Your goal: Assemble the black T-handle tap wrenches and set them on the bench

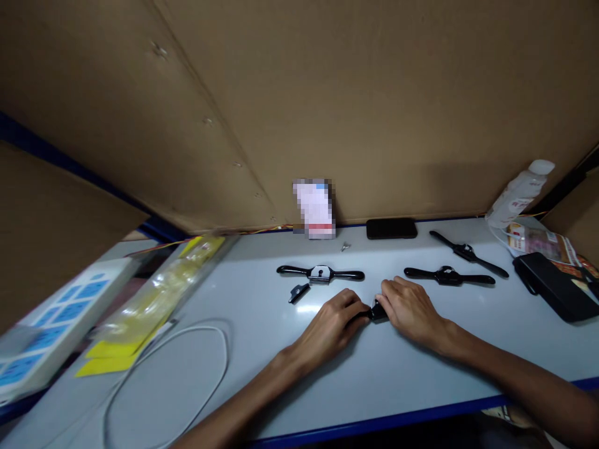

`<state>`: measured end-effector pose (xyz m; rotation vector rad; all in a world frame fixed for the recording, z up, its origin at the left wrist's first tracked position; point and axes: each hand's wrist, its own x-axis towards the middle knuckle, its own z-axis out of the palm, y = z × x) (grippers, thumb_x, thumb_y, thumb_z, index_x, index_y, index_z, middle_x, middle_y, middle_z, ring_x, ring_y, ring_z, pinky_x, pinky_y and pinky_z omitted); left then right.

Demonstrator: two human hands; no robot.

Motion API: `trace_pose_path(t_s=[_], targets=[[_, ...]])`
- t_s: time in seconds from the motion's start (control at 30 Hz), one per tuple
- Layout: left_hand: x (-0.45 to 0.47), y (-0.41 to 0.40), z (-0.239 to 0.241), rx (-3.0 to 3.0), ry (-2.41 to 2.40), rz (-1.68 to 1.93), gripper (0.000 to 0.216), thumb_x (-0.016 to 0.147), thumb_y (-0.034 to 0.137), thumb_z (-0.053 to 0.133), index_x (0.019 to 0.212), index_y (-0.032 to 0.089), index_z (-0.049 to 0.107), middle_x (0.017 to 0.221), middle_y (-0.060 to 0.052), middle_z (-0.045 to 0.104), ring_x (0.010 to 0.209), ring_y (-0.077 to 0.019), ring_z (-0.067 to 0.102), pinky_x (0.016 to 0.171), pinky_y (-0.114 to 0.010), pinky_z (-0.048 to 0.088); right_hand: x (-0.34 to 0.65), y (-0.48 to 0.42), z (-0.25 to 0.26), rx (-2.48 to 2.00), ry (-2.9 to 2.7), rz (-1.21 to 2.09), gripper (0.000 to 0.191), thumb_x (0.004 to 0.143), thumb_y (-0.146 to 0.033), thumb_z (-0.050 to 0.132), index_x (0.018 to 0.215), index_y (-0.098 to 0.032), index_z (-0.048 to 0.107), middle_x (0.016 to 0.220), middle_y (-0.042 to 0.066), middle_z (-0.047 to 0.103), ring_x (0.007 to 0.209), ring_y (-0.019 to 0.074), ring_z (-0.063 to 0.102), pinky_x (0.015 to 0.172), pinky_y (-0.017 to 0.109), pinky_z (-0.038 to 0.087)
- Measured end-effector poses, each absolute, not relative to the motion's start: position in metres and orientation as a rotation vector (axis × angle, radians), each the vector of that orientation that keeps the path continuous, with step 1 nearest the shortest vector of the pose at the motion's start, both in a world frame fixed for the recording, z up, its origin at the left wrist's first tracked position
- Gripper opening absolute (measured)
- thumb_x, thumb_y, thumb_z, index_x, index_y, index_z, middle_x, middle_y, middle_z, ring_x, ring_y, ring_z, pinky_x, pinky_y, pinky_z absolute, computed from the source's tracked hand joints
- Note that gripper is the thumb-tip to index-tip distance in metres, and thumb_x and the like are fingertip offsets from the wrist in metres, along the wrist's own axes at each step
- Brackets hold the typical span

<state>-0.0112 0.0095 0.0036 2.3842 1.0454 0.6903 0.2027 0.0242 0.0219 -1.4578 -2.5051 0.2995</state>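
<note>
Between my hands is a black spokeshave (378, 313), low over the table, mostly covered by my fingers. My left hand (334, 319) is closed around its left side. The fingers of my right hand (408, 307) wrap its right side near the middle body. Just beyond lies another spokeshave (321, 274) with its metal plate face up. A loose dark cap piece (299, 292) rests in front of that one. To the right of my right hand lie a spokeshave (447, 276) and a further spokeshave (467, 252) behind it. Small metal screws (345, 247) sit farther back.
A black phone (392, 229) lies at the back; a blurred-out upright item (316, 209) leans on the cardboard wall (374, 112). At right are a plastic bottle (519, 194) and a black case (556, 287). A white cable (224, 349) and yellow plastic packaging (159, 293) occupy the left.
</note>
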Motion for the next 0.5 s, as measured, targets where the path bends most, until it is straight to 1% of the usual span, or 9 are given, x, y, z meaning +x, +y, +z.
trace_pose_path(t_s=[0.1, 0.23, 0.3, 0.37, 0.43, 0.5], targets=[[-0.011, 0.01, 0.005, 2.408, 1.036, 0.686, 0.016, 0.099, 0.017, 0.056, 0.107, 0.019, 0.07, 0.098, -0.008, 0.066, 0.088, -0.0208, 0.064, 0.078, -0.036, 0.058, 0.2, 0.02, 0.021, -1.428, -2.55, 0.175, 0.022, 0.103, -0.019, 0.046, 0.091, -0.017, 0.064, 0.083, 0.011, 0.069, 0.087, 0.0254, 0.062, 0.075, 0.035, 0.04], [-0.01, 0.01, 0.005, 2.414, 1.026, 0.707, 0.016, 0.099, 0.017, 0.056, 0.107, 0.019, 0.07, 0.097, -0.008, 0.065, 0.087, -0.0209, 0.064, 0.077, -0.036, 0.058, 0.205, 0.025, 0.026, -1.384, -2.515, 0.221, 0.022, 0.101, -0.021, 0.05, 0.086, -0.018, 0.066, 0.085, 0.011, 0.07, 0.087, 0.0249, 0.061, 0.077, 0.035, 0.042], [-0.01, 0.01, 0.004, 2.417, 1.023, 0.71, 0.016, 0.099, 0.018, 0.055, 0.106, 0.018, 0.07, 0.097, -0.008, 0.065, 0.087, -0.0209, 0.064, 0.077, -0.036, 0.058, 0.209, 0.031, 0.031, -1.339, -2.428, 0.336, 0.02, 0.1, -0.021, 0.054, 0.086, -0.019, 0.068, 0.087, 0.008, 0.071, 0.087, 0.0229, 0.061, 0.079, 0.034, 0.043], [-0.011, 0.01, 0.004, 2.42, 1.025, 0.699, 0.017, 0.099, 0.018, 0.055, 0.106, 0.019, 0.07, 0.097, -0.008, 0.065, 0.086, -0.0205, 0.063, 0.076, -0.035, 0.057, 0.212, 0.036, 0.034, -1.248, -2.356, 0.536, 0.013, 0.096, -0.018, 0.06, 0.089, -0.02, 0.071, 0.086, 0.005, 0.071, 0.085, 0.0198, 0.062, 0.079, 0.031, 0.044], [-0.011, 0.01, 0.003, 2.423, 1.031, 0.686, 0.017, 0.099, 0.018, 0.054, 0.106, 0.019, 0.07, 0.097, -0.008, 0.065, 0.086, -0.0203, 0.063, 0.076, -0.035, 0.057, 0.211, 0.038, 0.037, -1.191, -2.304, 0.772, 0.011, 0.09, -0.012, 0.066, 0.087, -0.02, 0.073, 0.082, 0.001, 0.072, 0.078, 0.0166, 0.063, 0.075, 0.028, 0.045], [-0.011, 0.01, 0.003, 2.428, 1.03, 0.685, 0.018, 0.1, 0.018, 0.053, 0.106, 0.019, 0.07, 0.098, -0.008, 0.065, 0.086, -0.0204, 0.063, 0.076, -0.035, 0.057, 0.208, 0.038, 0.037, -1.232, -2.235, 0.943, 0.015, 0.086, -0.007, 0.067, 0.081, -0.02, 0.073, 0.074, -0.001, 0.07, 0.069, 0.014, 0.061, 0.069, 0.026, 0.043]])
